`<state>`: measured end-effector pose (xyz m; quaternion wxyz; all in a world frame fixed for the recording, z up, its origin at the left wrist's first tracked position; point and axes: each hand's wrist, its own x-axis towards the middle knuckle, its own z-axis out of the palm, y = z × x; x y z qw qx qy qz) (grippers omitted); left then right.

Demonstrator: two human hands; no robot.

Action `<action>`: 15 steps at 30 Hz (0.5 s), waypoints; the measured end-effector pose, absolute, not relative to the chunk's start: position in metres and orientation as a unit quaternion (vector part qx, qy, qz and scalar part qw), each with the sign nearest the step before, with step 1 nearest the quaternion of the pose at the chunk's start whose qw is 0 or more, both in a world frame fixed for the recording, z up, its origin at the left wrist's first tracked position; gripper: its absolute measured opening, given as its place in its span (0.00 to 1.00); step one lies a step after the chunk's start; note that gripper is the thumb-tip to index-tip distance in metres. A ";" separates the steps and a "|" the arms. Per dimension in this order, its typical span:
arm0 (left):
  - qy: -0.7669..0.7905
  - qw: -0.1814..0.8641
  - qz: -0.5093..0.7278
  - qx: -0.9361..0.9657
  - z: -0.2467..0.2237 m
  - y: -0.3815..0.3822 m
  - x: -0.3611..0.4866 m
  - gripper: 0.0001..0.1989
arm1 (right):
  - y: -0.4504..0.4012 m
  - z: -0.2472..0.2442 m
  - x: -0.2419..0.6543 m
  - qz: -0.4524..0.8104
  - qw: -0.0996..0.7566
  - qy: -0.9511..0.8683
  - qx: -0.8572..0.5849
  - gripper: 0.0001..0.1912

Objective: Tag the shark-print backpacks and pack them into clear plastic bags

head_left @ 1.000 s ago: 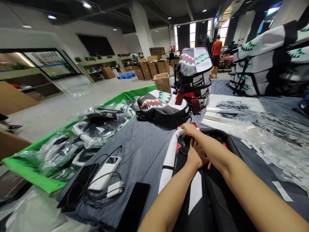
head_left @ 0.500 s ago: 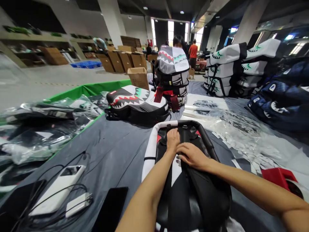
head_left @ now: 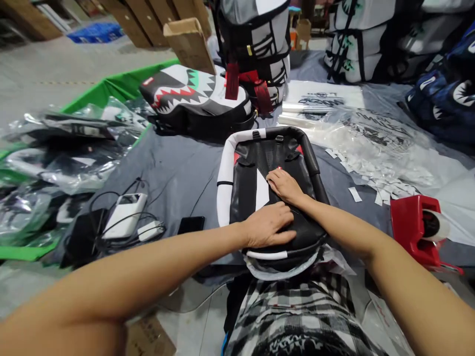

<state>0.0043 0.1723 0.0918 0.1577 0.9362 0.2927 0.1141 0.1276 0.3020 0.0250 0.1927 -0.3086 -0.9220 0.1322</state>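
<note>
A black and white backpack (head_left: 245,153) lies on the grey-covered table, its back panel and shoulder straps facing up. My left hand (head_left: 269,225) rests flat over its lower part, fingers spread, holding nothing. Higher up, my right hand (head_left: 285,187) has its bent fingers pressed together at the edge of a shoulder strap; its fingertips are partly hidden. Clear plastic shows beneath the backpack's near end.
Another backpack (head_left: 196,99) with shark teeth lies beyond, beside a backpack stack (head_left: 256,44). Plastic bags (head_left: 378,123), white paper slips (head_left: 393,190) and a red tape dispenser (head_left: 408,227) lie right. Left are a white power bank (head_left: 126,215), cables and a phone (head_left: 191,225).
The view has tipped down, showing my checked clothing. My left hand has moved from the backpack's top down to its lower part. My right hand now lies higher on it.
</note>
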 end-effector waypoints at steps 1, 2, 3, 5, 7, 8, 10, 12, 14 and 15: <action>0.302 0.145 0.107 0.936 0.082 0.176 0.006 0.14 | 0.302 0.025 0.129 0.141 0.204 -0.920 -0.303 0.12; 0.301 0.135 0.098 0.939 0.070 0.181 0.007 0.13 | 0.304 0.026 0.129 0.153 0.217 -0.917 -0.298 0.12; 0.290 0.124 0.089 0.945 0.059 0.187 0.008 0.12 | 0.306 0.026 0.130 0.169 0.233 -0.910 -0.299 0.12; 0.265 0.105 0.073 0.956 0.040 0.194 0.010 0.12 | 0.308 0.029 0.131 0.205 0.270 -0.886 -0.316 0.12; 0.280 0.092 0.066 0.953 0.031 0.195 0.012 0.12 | 0.305 0.037 0.133 0.224 0.309 -0.855 -0.351 0.14; 0.302 0.089 0.065 0.947 0.031 0.193 0.012 0.11 | 0.300 0.044 0.135 0.225 0.324 -0.846 -0.358 0.15; 0.379 0.088 0.066 0.919 0.035 0.188 0.014 0.10 | 0.282 0.063 0.140 0.220 0.323 -0.869 -0.303 0.14; 0.460 0.083 0.078 0.880 0.041 0.184 0.014 0.14 | 0.258 0.082 0.147 0.209 0.251 -0.933 -0.149 0.12; 0.514 0.074 0.095 0.849 0.044 0.183 0.015 0.16 | 0.236 0.094 0.153 0.174 0.120 -0.977 0.033 0.09; 0.531 0.067 0.103 0.838 0.043 0.184 0.015 0.18 | 0.227 0.096 0.155 0.148 0.055 -0.983 0.099 0.07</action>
